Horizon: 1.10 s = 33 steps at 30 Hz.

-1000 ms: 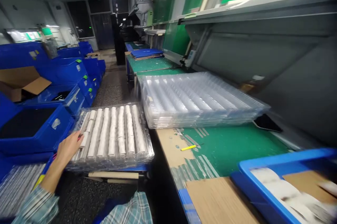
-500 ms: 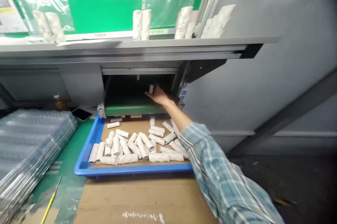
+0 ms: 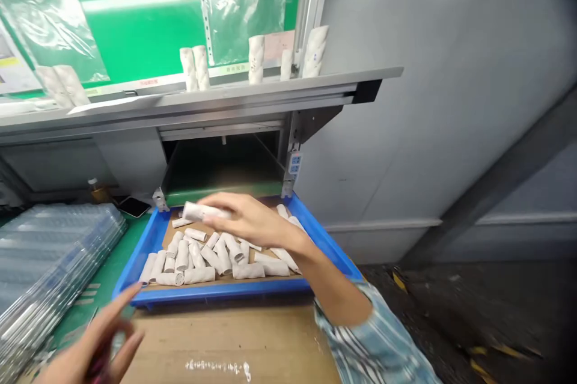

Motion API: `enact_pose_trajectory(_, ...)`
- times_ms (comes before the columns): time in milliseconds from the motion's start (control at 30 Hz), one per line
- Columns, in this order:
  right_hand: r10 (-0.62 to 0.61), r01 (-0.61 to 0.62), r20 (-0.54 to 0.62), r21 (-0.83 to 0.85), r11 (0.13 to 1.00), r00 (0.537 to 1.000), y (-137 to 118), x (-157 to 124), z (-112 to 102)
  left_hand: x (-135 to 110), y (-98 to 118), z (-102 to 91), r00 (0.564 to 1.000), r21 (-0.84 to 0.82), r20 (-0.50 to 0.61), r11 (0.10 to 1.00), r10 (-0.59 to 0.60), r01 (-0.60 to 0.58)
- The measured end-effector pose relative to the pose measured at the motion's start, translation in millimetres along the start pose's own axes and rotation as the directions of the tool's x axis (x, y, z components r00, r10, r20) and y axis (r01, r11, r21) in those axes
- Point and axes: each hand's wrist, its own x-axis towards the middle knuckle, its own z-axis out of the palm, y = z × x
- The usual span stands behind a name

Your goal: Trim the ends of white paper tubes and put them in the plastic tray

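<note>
My right hand is closed around a white tube, held nearly level above the blue tray. The tube has a wavy surface, and my fingers cover its right end. My left hand is at the lower left, near the tray's front corner, with index finger and thumb apart. A dark reddish patch shows beneath its palm; I cannot make out what it is. Many similar white tubes lie loosely on the brown board in the tray, some on top of others.
Behind the tray is a dark opening with a green conveyor belt. Above runs a shelf bearing several upright white tubes. Stacked clear plastic trays, a phone and a bottle are at left. Cardboard lies in front.
My right hand has come out of the conveyor opening toward me, carrying the tube over the tray. My left hand has entered at the lower left. The view has shifted to the right.
</note>
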Motion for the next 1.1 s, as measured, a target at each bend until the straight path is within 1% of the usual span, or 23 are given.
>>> enact_pose_trajectory(33, 0.012, -0.011, -0.010, 0.024, 1.000, 1.000, -7.5, -14.8, -0.1, 8.2, 15.4, -5.3, 1.000, -0.054, 0.014, 0.998, 0.028, -0.027)
enact_pose_trajectory(67, 0.034, -0.032, -0.021, 0.066, 0.997, 0.999, -12.6, -27.6, 0.4, 21.0, 31.0, -7.7, 0.991, -0.233, 0.099, 0.970, 0.089, -0.064)
enact_pose_trajectory(100, 0.069, -0.065, -0.033, 0.120, 0.991, 0.997, -15.7, -38.3, 1.5, 37.0, 46.1, -7.3, 0.978, -0.375, 0.154, 0.924, 0.140, -0.073)
enact_pose_trajectory(133, 0.115, -0.105, -0.049, 0.178, 0.978, 0.992, -17.0, -46.9, 2.8, 54.2, 59.9, -4.6, 0.965, -0.468, 0.175, 0.879, 0.196, -0.093)
enact_pose_trajectory(167, 0.169, -0.148, -0.073, 0.232, 0.961, 0.983, -17.1, -53.5, 3.9, 70.7, 71.8, 0.0, 0.949, -0.532, 0.180, 0.837, 0.259, -0.127)
enact_pose_trajectory(200, 0.222, -0.188, -0.100, 0.276, 0.943, 0.970, -16.3, -58.3, 4.6, 85.1, 81.2, 5.8, 0.942, -0.579, 0.165, 0.802, 0.293, -0.148)
enact_pose_trajectory(267, 0.291, -0.230, -0.151, 0.328, 0.916, 0.945, -13.4, -63.6, 4.0, 104.3, 92.3, 18.6, 0.943, -0.637, 0.130, 0.755, 0.305, -0.156)
enact_pose_trajectory(333, 0.296, -0.219, -0.172, 0.362, 0.906, 0.940, -10.3, -65.1, 1.2, 111.7, 94.3, 29.3, 0.956, -0.680, 0.102, 0.721, 0.275, -0.135)
enact_pose_trajectory(400, 0.282, -0.193, -0.178, 0.401, 0.896, 0.943, -7.7, -64.8, -1.6, 111.8, 91.4, 35.8, 0.964, -0.714, 0.091, 0.692, 0.248, -0.111)
enact_pose_trajectory(467, 0.286, -0.190, -0.169, 0.431, 0.882, 0.943, -5.7, -63.8, -2.3, 109.6, 87.6, 38.2, 0.964, -0.730, 0.106, 0.678, 0.242, -0.090)
enact_pose_trajectory(567, 0.285, -0.191, -0.177, 0.416, 0.889, 0.942, -3.3, -61.8, 1.3, 107.7, 83.5, 37.1, 0.961, -0.716, 0.122, 0.693, 0.246, -0.087)
enact_pose_trajectory(667, 0.279, -0.166, -0.210, 0.435, 0.885, 0.937, -0.5, -58.9, 8.0, 107.4, 79.9, 33.9, 0.961, -0.705, 0.087, 0.698, 0.262, -0.126)
enact_pose_trajectory(767, 0.286, -0.142, -0.209, 0.516, 0.845, 0.935, 2.5, -56.1, 14.5, 106.2, 76.0, 31.3, 0.958, -0.701, 0.050, 0.693, 0.283, -0.168)
enact_pose_trajectory(900, 0.278, -0.120, -0.214, 0.550, 0.827, 0.936, 4.8, -54.9, 19.8, 104.5, 73.3, 30.7, 0.958, -0.662, 0.014, 0.721, 0.286, -0.205)
enact_pose_trajectory(1100, 0.236, -0.091, -0.156, 0.620, 0.780, 0.959, 6.1, -58.0, 21.8, 106.3, 72.0, 31.1, 0.941, -0.668, -0.055, 0.688, 0.335, -0.284)
